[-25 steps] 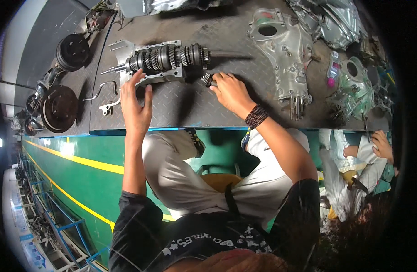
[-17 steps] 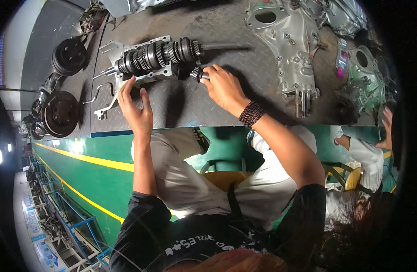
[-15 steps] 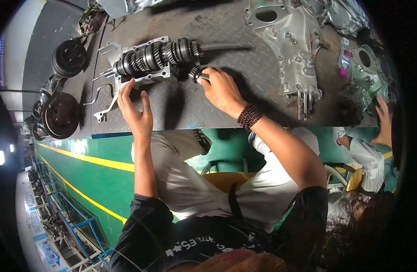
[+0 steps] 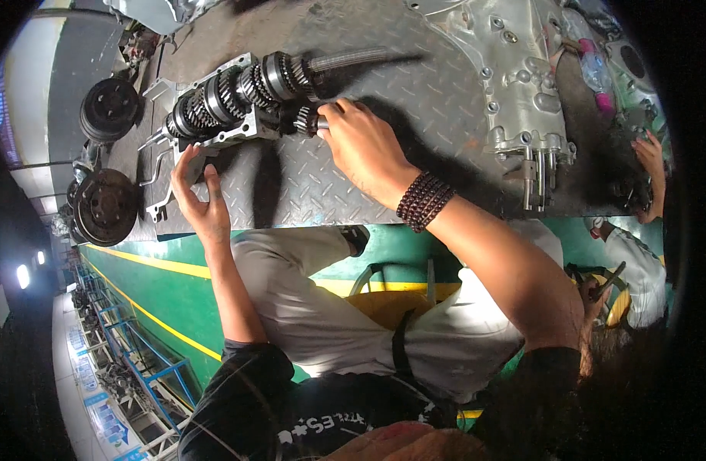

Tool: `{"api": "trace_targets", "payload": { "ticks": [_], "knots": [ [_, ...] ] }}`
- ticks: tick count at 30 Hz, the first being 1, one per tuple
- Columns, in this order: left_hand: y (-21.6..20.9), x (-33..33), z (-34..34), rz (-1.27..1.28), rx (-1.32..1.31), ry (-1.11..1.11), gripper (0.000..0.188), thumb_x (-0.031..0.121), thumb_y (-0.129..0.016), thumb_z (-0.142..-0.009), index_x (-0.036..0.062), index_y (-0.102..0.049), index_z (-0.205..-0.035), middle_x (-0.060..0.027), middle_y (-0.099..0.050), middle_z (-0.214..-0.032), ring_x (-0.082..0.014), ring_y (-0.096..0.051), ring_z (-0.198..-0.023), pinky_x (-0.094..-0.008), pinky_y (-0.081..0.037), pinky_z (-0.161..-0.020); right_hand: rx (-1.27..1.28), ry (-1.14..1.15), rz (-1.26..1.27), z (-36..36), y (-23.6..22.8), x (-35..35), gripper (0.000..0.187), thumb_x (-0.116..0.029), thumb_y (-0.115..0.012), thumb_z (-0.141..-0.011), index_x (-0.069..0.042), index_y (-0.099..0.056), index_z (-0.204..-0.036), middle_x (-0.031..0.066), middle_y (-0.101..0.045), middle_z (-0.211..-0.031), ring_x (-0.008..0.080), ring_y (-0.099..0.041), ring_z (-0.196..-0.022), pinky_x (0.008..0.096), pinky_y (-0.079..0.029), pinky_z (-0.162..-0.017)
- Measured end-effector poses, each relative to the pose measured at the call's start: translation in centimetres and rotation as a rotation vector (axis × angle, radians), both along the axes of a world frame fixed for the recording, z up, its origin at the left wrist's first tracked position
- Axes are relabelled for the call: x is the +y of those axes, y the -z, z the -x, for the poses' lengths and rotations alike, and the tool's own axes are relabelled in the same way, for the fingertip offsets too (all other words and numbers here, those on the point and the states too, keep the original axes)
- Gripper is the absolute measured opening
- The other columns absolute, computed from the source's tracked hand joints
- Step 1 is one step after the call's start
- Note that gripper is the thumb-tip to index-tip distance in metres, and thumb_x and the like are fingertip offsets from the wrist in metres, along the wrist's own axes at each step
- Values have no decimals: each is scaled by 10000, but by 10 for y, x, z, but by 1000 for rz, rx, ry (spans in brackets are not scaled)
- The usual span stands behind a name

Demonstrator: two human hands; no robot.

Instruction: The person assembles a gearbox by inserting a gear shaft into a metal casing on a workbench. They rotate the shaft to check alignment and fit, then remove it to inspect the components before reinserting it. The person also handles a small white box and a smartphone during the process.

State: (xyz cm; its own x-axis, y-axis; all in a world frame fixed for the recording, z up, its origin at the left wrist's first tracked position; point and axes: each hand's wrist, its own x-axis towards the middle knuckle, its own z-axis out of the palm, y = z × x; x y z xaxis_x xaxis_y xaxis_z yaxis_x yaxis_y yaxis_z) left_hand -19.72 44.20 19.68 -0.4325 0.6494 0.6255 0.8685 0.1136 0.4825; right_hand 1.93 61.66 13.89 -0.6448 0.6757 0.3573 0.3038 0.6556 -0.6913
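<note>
A metal gearbox housing half [image 4: 249, 127] lies on the bench, with a shaft of toothed gears [image 4: 228, 94] set along it. The splined end of that shaft [image 4: 345, 59] points to the far right. My right hand [image 4: 364, 150] is closed on the end of a small gear shaft [image 4: 307, 121], whose toothed part sits just off the housing's right end. Whether the two touch, I cannot tell. My left hand [image 4: 202, 198] is at the housing's near left side, fingertips at its edge, thumb apart, with nothing in its grasp.
A large silver gearbox casing [image 4: 522, 84] with protruding rods stands to the right on the steel tread-plate bench [image 4: 437, 100]. Beyond it lies a clear bottle with pink ends [image 4: 596, 77]. Two round brake drums [image 4: 106, 201] are at the left. Another person's hand [image 4: 651, 161] is at the far right.
The view has shifted, and the housing appears farther left and more tilted. Both my hands appear farther left too; the right still grips the gear shaft. At the right, another hand with a dark tool appears.
</note>
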Motion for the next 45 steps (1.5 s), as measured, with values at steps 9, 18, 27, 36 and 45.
{"api": "trace_targets", "payload": {
  "ticks": [9, 18, 27, 36, 45],
  "knots": [
    [6, -1, -1, 2, -77, 4, 437, 42, -689, -992, 24, -589, -1417, -127, -620, -1374, -246, -571, -1282, -375, -432, -1115, 226, 84, 111, 6, 6, -5, 192, -153, -661, -962, 0, -674, -1077, 176, -683, -1007, 364, -689, -952, 463, -573, -829],
    [-5, 1, -9, 77, 17, 0, 436, 138, -670, -1016, 7, -575, -1421, -144, -608, -1392, -295, -532, -1341, -431, -360, -1185, 256, 132, 197, 25, -11, -17, 285, -162, -668, -990, -15, -687, -1233, 187, -699, -1123, 416, -684, -993, 483, -564, -855],
    [-10, -9, -7, 92, -34, 46, 480, 179, -671, -1024, 23, -543, -1460, -158, -576, -1457, -337, -489, -1407, -459, -329, -1219, 186, 137, 191, 44, -5, -9, 302, -229, -669, -1001, -35, -724, -1226, 199, -729, -1116, 420, -693, -1022, 467, -562, -883],
    [1, -10, 3, 61, -62, 85, 493, 222, -665, -1043, 15, -551, -1476, -178, -577, -1469, -342, -482, -1419, -458, -338, -1212, 444, 2, 612, 50, 6, -5, 239, -147, -736, -897, -11, -770, -1091, 105, -769, -870, 219, -685, -725, 401, -554, -723],
    [-4, -7, -10, 66, -29, 106, 537, 286, -631, -1062, 18, -510, -1511, -167, -541, -1525, -347, -451, -1450, -478, -284, -1238, 982, 46, 1240, 61, 9, -36, 229, -246, -721, -1030, -31, -709, -953, 23, -711, -831, 114, -669, -693, 281, -544, -657]
  ]
}}
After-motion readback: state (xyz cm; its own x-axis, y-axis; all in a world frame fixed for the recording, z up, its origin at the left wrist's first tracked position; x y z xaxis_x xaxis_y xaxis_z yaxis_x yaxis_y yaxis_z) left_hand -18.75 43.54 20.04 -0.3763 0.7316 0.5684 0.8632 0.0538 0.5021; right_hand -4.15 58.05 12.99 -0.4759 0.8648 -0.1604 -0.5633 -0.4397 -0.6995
